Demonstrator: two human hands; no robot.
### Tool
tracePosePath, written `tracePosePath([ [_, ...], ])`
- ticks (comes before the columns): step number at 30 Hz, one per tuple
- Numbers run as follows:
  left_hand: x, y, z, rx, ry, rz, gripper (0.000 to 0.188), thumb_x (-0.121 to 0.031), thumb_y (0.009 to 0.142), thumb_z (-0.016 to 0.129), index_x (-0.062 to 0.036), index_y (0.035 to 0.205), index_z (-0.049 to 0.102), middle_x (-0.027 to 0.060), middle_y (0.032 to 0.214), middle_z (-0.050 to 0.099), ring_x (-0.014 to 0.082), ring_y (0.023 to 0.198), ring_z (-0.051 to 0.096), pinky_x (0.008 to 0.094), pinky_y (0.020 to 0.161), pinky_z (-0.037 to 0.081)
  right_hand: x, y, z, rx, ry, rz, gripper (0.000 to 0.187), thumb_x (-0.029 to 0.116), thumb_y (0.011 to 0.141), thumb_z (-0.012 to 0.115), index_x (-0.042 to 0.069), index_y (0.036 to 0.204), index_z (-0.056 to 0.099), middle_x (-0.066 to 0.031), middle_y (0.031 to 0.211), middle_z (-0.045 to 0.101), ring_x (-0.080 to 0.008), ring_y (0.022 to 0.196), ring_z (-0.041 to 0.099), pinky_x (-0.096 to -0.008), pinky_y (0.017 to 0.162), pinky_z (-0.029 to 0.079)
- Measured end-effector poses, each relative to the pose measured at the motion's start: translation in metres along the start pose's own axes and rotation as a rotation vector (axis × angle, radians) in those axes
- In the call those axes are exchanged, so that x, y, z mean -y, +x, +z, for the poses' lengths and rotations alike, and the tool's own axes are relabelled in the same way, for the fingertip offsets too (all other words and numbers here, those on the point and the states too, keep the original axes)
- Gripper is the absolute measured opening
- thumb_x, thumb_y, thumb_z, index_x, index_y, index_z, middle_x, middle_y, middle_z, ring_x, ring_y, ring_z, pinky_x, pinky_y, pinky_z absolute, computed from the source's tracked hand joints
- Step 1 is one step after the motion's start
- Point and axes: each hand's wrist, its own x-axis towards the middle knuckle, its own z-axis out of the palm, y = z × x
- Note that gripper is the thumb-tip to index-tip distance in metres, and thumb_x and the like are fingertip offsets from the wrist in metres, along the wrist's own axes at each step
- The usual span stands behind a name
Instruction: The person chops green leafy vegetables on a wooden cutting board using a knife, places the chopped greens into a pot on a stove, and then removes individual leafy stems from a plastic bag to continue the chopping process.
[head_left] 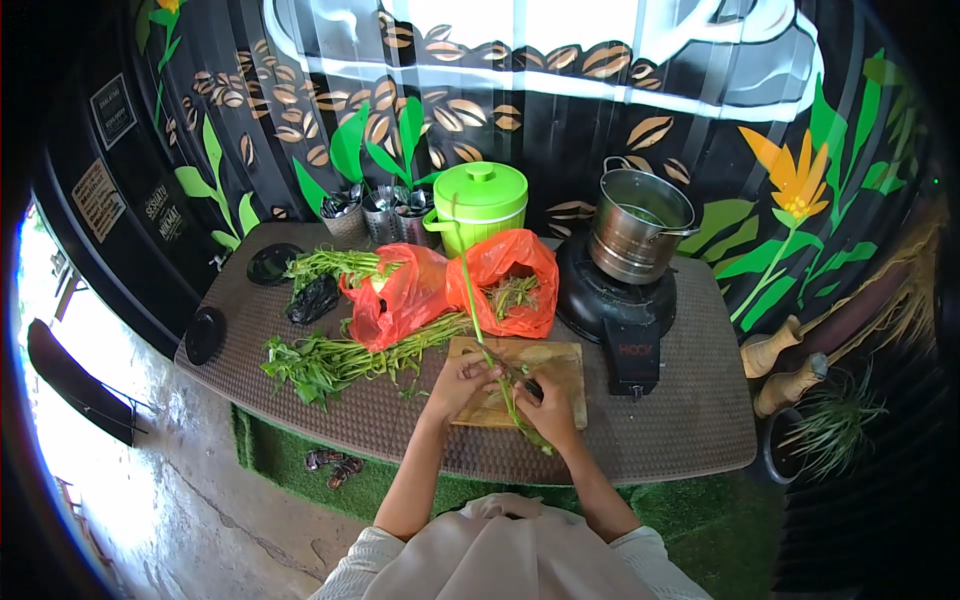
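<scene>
A long green leafy-vegetable stem (469, 289) slants across the wooden cutting board (567, 365), its lower end reaching toward me past the board's front edge. My left hand (466, 386) is closed, with its fingers pinching the stem about midway. In my closed right hand (551, 408) is a small knife (535, 389) with a dark handle. Its blade is beside the stem near my left fingertips and partly hidden. To the left of the board lies a bunch of leafy green stems (335, 362). Behind the board an open red plastic bag (540, 268) holds greenish trimmings.
Another red plastic bag (391, 303) lies to the left, beside a black bag (314, 301) and more greens (335, 262). A lime-green lidded container (481, 205) and cutlery holders (381, 217) stand behind. At the right, a steel pot (640, 232) sits on a black stove (632, 350).
</scene>
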Motion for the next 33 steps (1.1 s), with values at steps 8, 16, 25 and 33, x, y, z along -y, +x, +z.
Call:
tracePosePath([
  [8,0.000,0.005,-0.007,0.008,-0.112,0.010,0.026,-0.006,0.084,0.060,0.0002,0.109,0.057,0.0058,0.091,0.063,0.0128,0.085,0.061,0.0280,0.076,0.053,0.000,-0.004,0.002,0.157,0.139,0.137,0.027,0.022,0.074,0.070,0.003,0.089,0.059,-0.0040,0.064,0.057,-0.0092,0.060,0.056,-0.0283,0.056,0.043],
  [16,0.001,0.002,-0.005,-0.029,-0.146,-0.001,0.030,-0.008,0.085,0.059,-0.0019,0.113,0.055,0.0045,0.093,0.062,0.0127,0.088,0.060,0.0278,0.076,0.053,0.011,0.001,-0.006,-0.040,-0.192,-0.125,0.025,0.022,0.075,0.069,0.003,0.086,0.058,-0.0087,0.068,0.062,-0.0226,0.060,0.063,-0.0341,0.057,0.049],
  [25,-0.006,-0.005,0.000,0.026,0.086,-0.121,0.031,-0.016,0.088,0.056,-0.0098,0.119,0.055,-0.0006,0.090,0.057,0.0086,0.087,0.054,0.0265,0.072,0.049,-0.001,0.004,-0.009,-0.262,-0.326,0.002,0.027,0.024,0.077,0.068,0.000,0.077,0.056,-0.0095,0.056,0.051,-0.0189,0.049,0.054,-0.0324,0.047,0.040],
  [33,0.002,-0.007,-0.012,-0.026,-0.105,-0.067,0.033,-0.015,0.088,0.056,-0.0096,0.120,0.054,-0.0034,0.083,0.053,0.0063,0.080,0.051,0.0239,0.068,0.048,-0.004,0.003,-0.026,-0.189,-0.085,0.074,0.034,0.032,0.081,0.065,0.001,0.093,0.053,-0.0009,0.058,0.042,-0.0120,0.049,0.039,-0.0274,0.049,0.034],
])
